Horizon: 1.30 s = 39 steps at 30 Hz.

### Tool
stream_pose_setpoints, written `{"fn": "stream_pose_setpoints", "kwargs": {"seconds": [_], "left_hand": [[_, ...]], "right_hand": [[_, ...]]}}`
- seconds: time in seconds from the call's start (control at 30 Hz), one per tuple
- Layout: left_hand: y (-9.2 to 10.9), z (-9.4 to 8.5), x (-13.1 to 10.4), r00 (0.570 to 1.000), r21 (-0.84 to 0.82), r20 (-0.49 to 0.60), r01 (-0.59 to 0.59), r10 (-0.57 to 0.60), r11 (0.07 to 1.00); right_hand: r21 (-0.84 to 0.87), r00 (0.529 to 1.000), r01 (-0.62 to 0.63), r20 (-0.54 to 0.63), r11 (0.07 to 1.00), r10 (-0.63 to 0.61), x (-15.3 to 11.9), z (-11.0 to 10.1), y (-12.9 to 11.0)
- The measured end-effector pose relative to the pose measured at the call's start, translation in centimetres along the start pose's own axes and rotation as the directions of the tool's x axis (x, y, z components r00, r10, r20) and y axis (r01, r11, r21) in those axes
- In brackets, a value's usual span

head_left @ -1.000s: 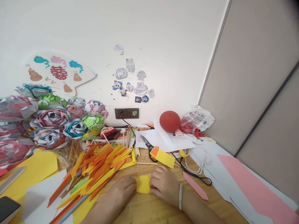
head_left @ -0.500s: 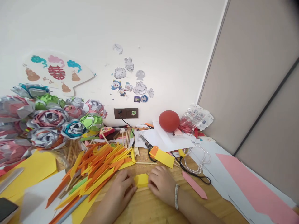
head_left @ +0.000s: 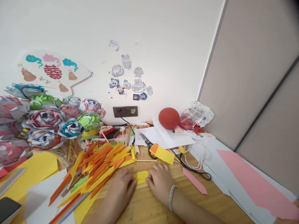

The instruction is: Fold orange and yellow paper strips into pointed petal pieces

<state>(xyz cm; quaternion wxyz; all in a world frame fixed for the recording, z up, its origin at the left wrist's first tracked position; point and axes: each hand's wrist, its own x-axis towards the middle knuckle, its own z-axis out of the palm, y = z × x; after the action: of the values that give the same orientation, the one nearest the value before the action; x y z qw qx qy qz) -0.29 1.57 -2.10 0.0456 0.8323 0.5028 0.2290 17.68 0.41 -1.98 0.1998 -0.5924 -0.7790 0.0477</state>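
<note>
A small folded yellow paper [head_left: 141,177] lies on the wooden table, with a crease running along its lower part. At its left end, my left hand [head_left: 123,186] has its fingers curled and pressed on the paper's edge. My right hand [head_left: 160,180], with a silvery bracelet at the wrist, pinches the paper's right end. Behind the hands, yellow and orange paper slips [head_left: 164,155] lie over black-handled scissors [head_left: 146,141]. Left of my left hand spreads a pile of folded orange and yellow strips [head_left: 102,165].
Paper flowers [head_left: 50,118] fill the left side near the wall. A red balloon [head_left: 169,118] stands at the back. Pearl strings [head_left: 198,166], a black cord, a pink strip [head_left: 194,181] and large paper sheets [head_left: 247,180] lie on the right.
The view has shifted slightly. The yellow paper now shows a lower flap with a crease across it, and my right hand's fingers have shifted a little at its right end.
</note>
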Motion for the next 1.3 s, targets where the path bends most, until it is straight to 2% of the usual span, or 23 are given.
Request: {"fn": "stream_pose_setpoints", "kwargs": {"seconds": [0.13,0.2,0.3,0.37,0.5,0.63,0.73,0.77,0.83,0.87,0.93,0.97,1.0,1.1,1.17,1.3], "left_hand": [[0.2,0.2,-0.1,1.000,0.140,-0.015,-0.003,0.005,0.990],[0.5,0.0,-0.1,1.000,0.198,0.004,-0.001,0.000,0.980],[0.9,-0.5,0.0,0.999,0.275,0.048,-0.010,-0.004,0.961],[1.1,-0.9,0.0,0.997,0.307,0.074,-0.034,0.012,0.951],[1.2,-1.3,0.1,0.996,0.299,0.092,-0.021,-0.007,0.954],[0.7,-1.0,-0.1,0.995,0.256,0.072,0.042,-0.062,0.966],[0.0,-0.6,-0.4,0.998,0.280,0.027,0.049,-0.059,0.959],[-0.1,-0.5,-0.5,1.000,0.300,-0.004,0.029,-0.029,0.954],[-0.3,-0.4,-0.8,0.992,0.327,-0.060,-0.089,0.114,0.941],[-0.2,-0.3,-0.9,0.974,0.330,-0.067,-0.183,0.216,0.926],[0.3,0.0,-1.1,0.908,0.314,-0.038,-0.386,0.417,0.868],[0.5,0.1,-1.2,0.882,0.312,-0.011,-0.444,0.471,0.840],[0.8,0.2,-1.3,0.868,0.317,0.012,-0.474,0.496,0.822],[1.4,0.3,-1.4,0.883,0.332,0.046,-0.454,0.466,0.827],[1.6,-0.1,-1.4,0.879,0.288,0.063,-0.469,0.472,0.835],[1.5,-2.0,-1.4,0.846,0.070,0.125,-0.528,0.518,0.846]], "right_hand": [[-0.074,1.000,0.003,-0.018,0.997,-0.004,0.1,0.2,-0.3],[-0.126,0.991,0.131,-0.012,0.983,-0.133,0.1,0.4,-0.3],[-0.190,0.919,0.391,0.033,0.901,-0.392,0.2,0.5,0.0],[-0.183,0.887,0.459,0.043,0.870,-0.459,0.1,0.1,0.4],[-0.121,0.900,0.434,0.098,0.893,-0.424,-0.1,-1.3,1.9],[-0.095,0.918,0.377,0.167,0.921,-0.359,-0.2,-2.6,3.3],[-0.095,0.917,0.375,0.184,0.922,-0.354,-0.3,-3.0,3.5],[-0.094,0.916,0.378,0.181,0.921,-0.357,-0.3,-2.9,3.3],[-0.096,0.922,0.369,0.166,0.924,-0.351,-0.4,-2.6,2.9],[-0.094,0.929,0.353,0.154,0.931,-0.337,-0.5,-2.4,2.6],[-0.076,0.945,0.311,0.132,0.947,-0.299,-0.7,-1.6,1.9],[-0.051,0.947,0.300,0.132,0.952,-0.292,-0.9,-1.3,1.6],[-0.021,0.945,0.299,0.143,0.954,-0.294,-1.0,-0.9,1.3],[0.077,0.921,0.332,0.187,0.940,-0.341,-1.2,-0.4,0.8],[0.149,0.916,0.338,0.173,0.929,-0.361,-1.2,-0.6,0.8],[0.220,0.969,0.246,-0.040,0.944,-0.244,-0.7,-1.2,1.5]]}}
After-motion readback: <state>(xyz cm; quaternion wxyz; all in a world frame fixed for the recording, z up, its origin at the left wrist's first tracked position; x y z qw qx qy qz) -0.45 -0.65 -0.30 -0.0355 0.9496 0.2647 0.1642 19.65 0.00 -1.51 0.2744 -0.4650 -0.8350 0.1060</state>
